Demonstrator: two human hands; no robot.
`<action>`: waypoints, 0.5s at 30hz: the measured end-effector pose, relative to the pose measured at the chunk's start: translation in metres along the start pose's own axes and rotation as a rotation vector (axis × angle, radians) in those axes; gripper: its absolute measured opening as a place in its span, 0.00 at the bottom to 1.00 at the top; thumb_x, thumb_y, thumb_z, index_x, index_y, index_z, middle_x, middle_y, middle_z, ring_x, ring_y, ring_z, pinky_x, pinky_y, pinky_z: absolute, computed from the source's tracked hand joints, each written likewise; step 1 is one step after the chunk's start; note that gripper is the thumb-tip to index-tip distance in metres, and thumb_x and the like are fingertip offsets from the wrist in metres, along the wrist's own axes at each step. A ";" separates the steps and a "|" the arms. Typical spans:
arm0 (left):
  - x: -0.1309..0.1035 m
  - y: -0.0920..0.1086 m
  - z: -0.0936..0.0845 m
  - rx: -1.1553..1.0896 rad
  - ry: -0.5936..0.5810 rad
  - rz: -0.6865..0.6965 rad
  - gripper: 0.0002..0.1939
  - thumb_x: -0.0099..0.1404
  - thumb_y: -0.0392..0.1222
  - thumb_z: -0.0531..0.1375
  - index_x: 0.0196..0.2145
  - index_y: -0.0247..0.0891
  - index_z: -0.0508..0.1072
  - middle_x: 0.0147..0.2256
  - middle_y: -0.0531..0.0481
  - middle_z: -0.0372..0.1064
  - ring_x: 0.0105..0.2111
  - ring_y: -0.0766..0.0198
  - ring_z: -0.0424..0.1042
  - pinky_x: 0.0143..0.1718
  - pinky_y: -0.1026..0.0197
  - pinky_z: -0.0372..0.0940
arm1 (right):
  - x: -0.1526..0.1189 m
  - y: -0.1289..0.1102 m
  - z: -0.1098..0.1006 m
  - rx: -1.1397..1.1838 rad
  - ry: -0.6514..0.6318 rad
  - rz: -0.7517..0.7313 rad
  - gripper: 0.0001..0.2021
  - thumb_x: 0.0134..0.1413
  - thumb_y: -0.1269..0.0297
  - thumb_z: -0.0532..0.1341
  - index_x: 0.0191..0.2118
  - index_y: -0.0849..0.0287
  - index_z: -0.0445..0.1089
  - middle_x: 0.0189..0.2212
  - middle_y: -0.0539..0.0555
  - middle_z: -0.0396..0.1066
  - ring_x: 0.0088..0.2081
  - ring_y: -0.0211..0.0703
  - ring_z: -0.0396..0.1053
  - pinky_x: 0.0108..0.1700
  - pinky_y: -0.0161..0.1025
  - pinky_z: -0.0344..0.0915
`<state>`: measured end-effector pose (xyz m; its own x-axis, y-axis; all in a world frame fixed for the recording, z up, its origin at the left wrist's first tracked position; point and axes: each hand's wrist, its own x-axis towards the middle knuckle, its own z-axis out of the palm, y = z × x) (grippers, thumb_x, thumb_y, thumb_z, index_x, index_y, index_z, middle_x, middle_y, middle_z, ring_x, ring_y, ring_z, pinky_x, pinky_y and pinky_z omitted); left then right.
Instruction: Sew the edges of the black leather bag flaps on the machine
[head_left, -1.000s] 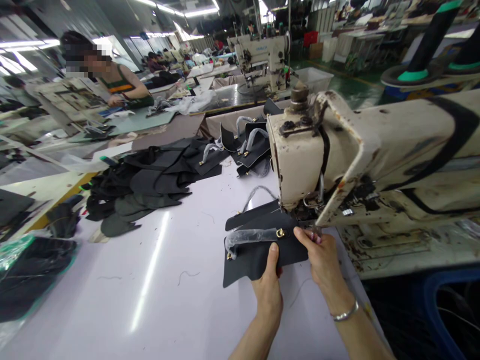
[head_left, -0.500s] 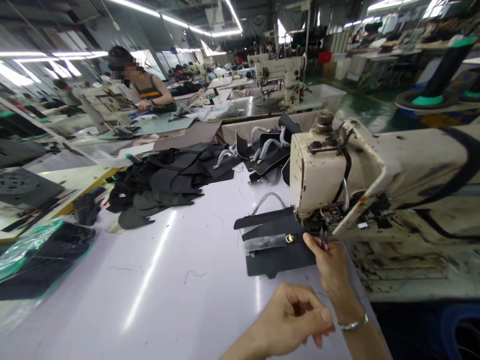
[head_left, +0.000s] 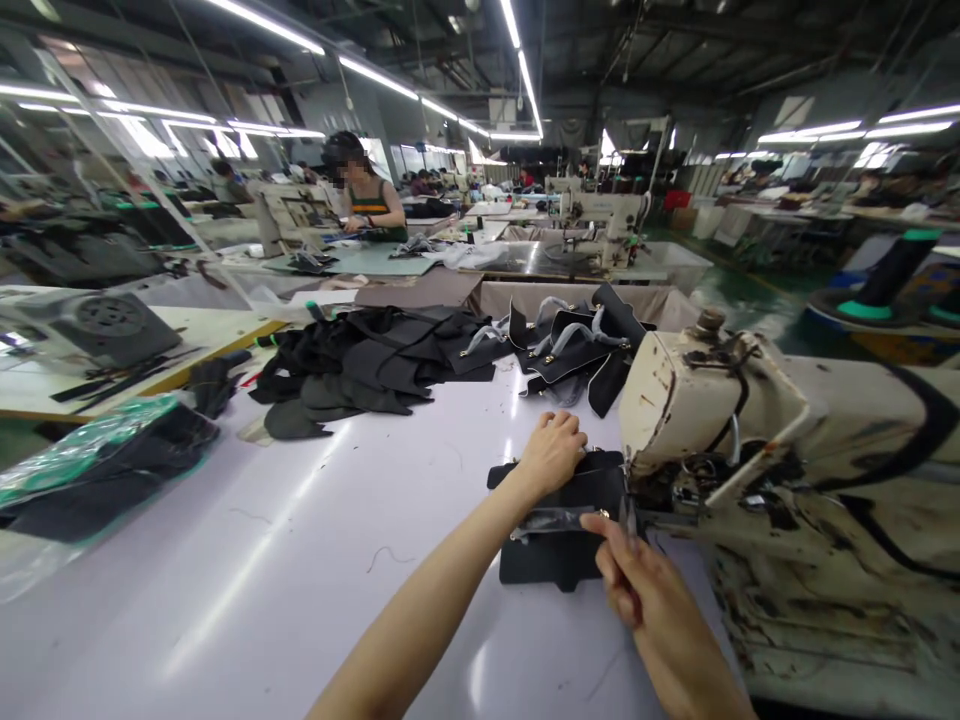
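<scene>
A black bag panel [head_left: 541,568] with a gold clasp and a plastic-wrapped strap lies flat on the white table, its right edge close to the sewing machine's needle area. My left hand [head_left: 553,452] curls over the panel's upper edge, covering the wrapped handle there. Against the right side of the panel, near the clasp, is my right hand [head_left: 651,590]. Its index finger points along the strap, and its other fingers are closed around small thread snips [head_left: 629,515], whose metal blades point up beside the machine. The snips' handles are mostly hidden in the palm.
The sewing machine [head_left: 660,390] stands at right. Several finished-looking black pieces with wrapped handles [head_left: 577,340] lie at the table's back, beside a heap of black cut parts [head_left: 375,350]. A plastic-wrapped dark bundle [head_left: 112,470] rests at left. A person [head_left: 371,200] works farther back.
My left hand has moved forward from the table's front onto the panel's upper edge. My right hand has turned, bringing the snips' blades into sight. The view has tilted upward.
</scene>
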<state>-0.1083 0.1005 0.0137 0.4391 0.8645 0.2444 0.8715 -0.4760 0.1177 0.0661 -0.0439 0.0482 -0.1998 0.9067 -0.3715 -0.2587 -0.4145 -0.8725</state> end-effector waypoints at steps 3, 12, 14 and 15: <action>-0.004 -0.005 0.000 -0.044 0.024 -0.021 0.16 0.73 0.40 0.57 0.56 0.42 0.75 0.55 0.41 0.70 0.57 0.48 0.66 0.57 0.46 0.60 | 0.013 0.003 0.016 0.303 -0.090 0.134 0.31 0.47 0.40 0.75 0.49 0.59 0.80 0.27 0.47 0.66 0.22 0.28 0.53 0.24 0.30 0.51; 0.015 -0.026 0.010 -0.234 0.016 -0.317 0.17 0.70 0.55 0.61 0.43 0.38 0.78 0.44 0.43 0.76 0.42 0.51 0.77 0.44 0.52 0.68 | 0.042 0.018 0.026 0.602 -0.163 0.269 0.32 0.40 0.51 0.81 0.50 0.62 0.78 0.24 0.45 0.66 0.20 0.28 0.56 0.23 0.29 0.54; 0.012 -0.031 -0.001 -0.254 0.067 -0.339 0.17 0.70 0.55 0.62 0.42 0.38 0.77 0.42 0.45 0.75 0.40 0.54 0.76 0.41 0.55 0.67 | 0.047 0.021 0.021 0.647 -0.144 0.257 0.29 0.41 0.55 0.81 0.49 0.63 0.77 0.23 0.44 0.65 0.20 0.27 0.55 0.22 0.27 0.54; 0.008 -0.033 -0.008 -0.275 0.114 -0.351 0.16 0.70 0.55 0.62 0.42 0.39 0.76 0.42 0.46 0.75 0.40 0.56 0.76 0.40 0.56 0.66 | 0.049 0.022 0.018 0.667 -0.136 0.250 0.27 0.43 0.57 0.81 0.48 0.63 0.77 0.23 0.44 0.65 0.20 0.27 0.55 0.22 0.27 0.54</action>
<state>-0.1354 0.1220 0.0190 0.0870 0.9653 0.2464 0.8661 -0.1955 0.4600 0.0333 -0.0101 0.0168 -0.4331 0.7788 -0.4537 -0.7029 -0.6069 -0.3709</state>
